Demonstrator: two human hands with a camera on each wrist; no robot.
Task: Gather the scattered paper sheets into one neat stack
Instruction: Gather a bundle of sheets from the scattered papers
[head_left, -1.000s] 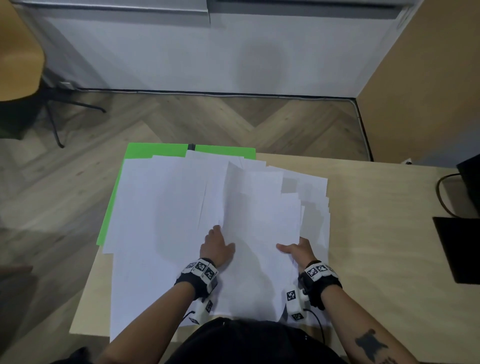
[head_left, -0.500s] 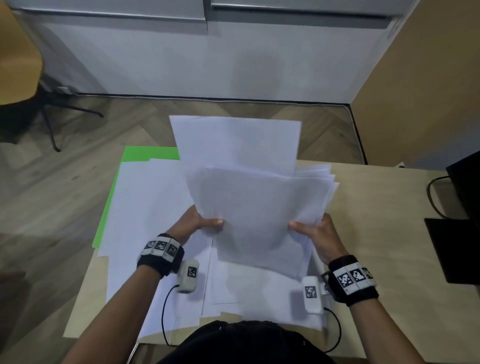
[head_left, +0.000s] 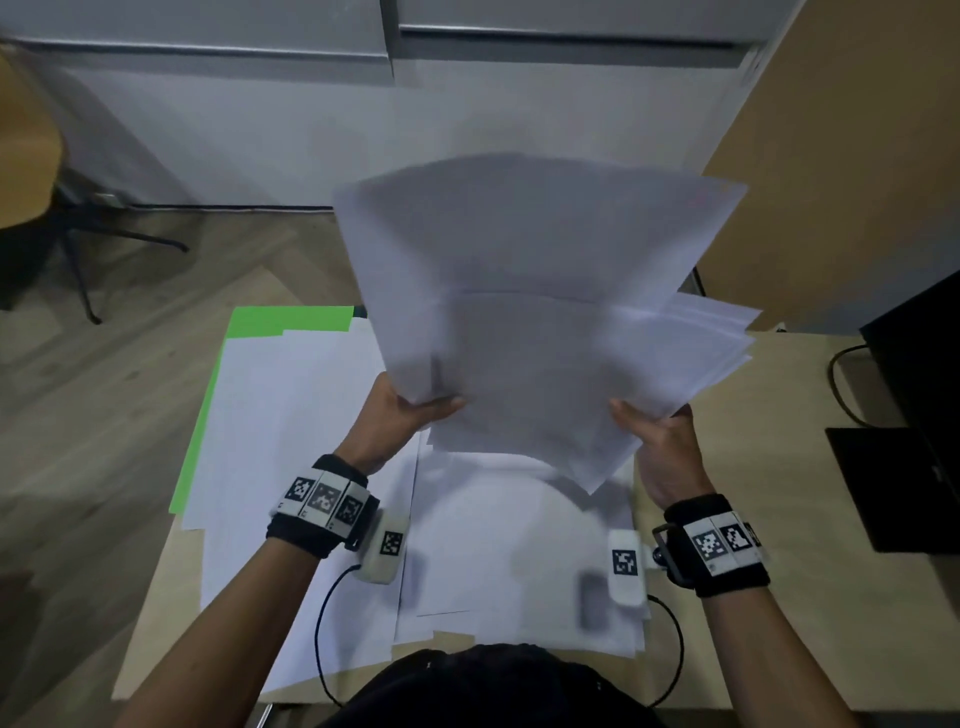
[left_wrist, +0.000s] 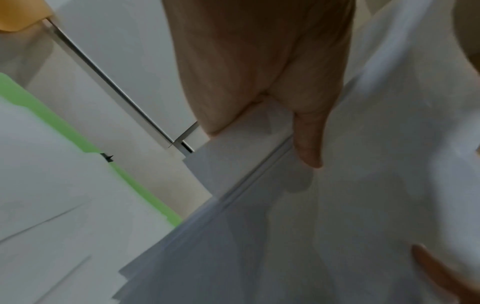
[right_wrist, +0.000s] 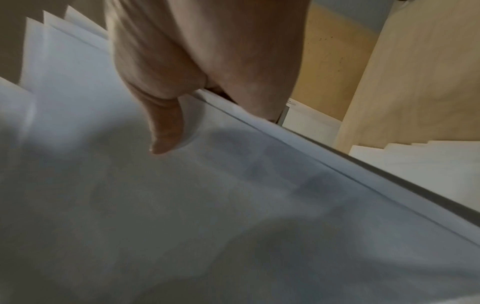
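A loose bundle of white sheets (head_left: 540, 312) is held up above the table, fanned and uneven at its right corner. My left hand (head_left: 410, 410) grips its lower left edge, thumb on top, and the left wrist view shows the thumb (left_wrist: 309, 148) pressed on the bundle (left_wrist: 337, 216). My right hand (head_left: 654, 431) grips the lower right edge, and its thumb (right_wrist: 166, 131) lies on the paper (right_wrist: 207, 216). More white sheets (head_left: 291, 441) lie spread on the table below, overlapping.
A green folder (head_left: 275, 319) sticks out under the sheets at the table's far left. The wooden table (head_left: 831, 597) shows bare on the right, with a black flat device (head_left: 893, 483) and a cable near its right edge. A chair stands on the floor at left.
Both hands took hold of several sheets that lay flat on the table and lifted them as a bundle, which has since risen higher and tilted up.
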